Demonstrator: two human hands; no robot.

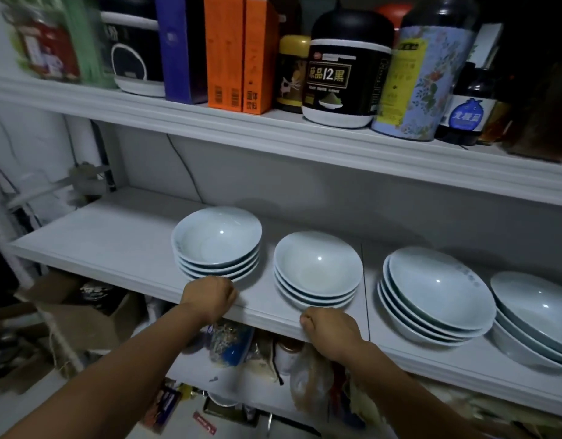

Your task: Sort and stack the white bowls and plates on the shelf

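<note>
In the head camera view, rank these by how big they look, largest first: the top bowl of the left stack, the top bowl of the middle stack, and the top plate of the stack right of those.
1. Top plate, clearly widest.
2. Middle top bowl.
3. Left top bowl.
The two bowls look near alike; the middle one sits nearer the camera, so their order is unsure.

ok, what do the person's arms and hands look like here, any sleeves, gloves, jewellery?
Both are bare: the left hand and right hand have no gloves, and no rings or watch show. Forearms are uncovered down to the frame's bottom edge, so no sleeve is in view. No markings or straps are visible.
</note>
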